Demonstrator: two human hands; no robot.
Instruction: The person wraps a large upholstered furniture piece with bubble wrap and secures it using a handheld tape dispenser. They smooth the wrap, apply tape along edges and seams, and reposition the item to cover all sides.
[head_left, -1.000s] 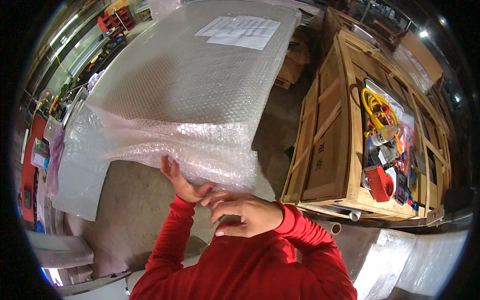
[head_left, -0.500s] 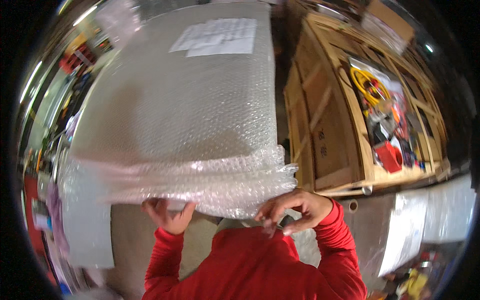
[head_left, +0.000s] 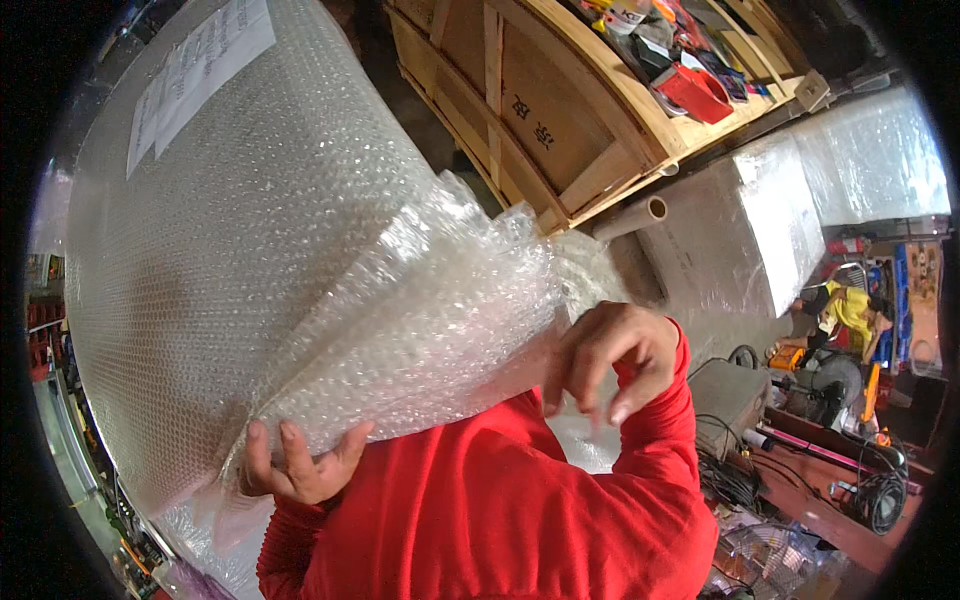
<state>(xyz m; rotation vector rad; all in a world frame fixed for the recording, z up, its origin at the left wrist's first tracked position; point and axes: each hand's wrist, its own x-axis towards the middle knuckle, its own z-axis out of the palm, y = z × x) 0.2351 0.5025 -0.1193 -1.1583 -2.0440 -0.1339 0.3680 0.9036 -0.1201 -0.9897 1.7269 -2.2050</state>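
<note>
We are facing a bubble-wrapped slab (head_left: 230,250), its loose flap (head_left: 430,330) bunching at the slab's near end. Our left hand (head_left: 305,470) is resting open against the flap's edge; our right hand (head_left: 620,350) is hanging half-curled near the slab's right corner, its grip unclear. With such light contact, we are probably risking the springy flap unfolding or skewing.

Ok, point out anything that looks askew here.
The near end of the bubble wrap looks odd: it bunches up in uneven folds beside the right hand, while the surface beyond lies fairly smooth.
</note>
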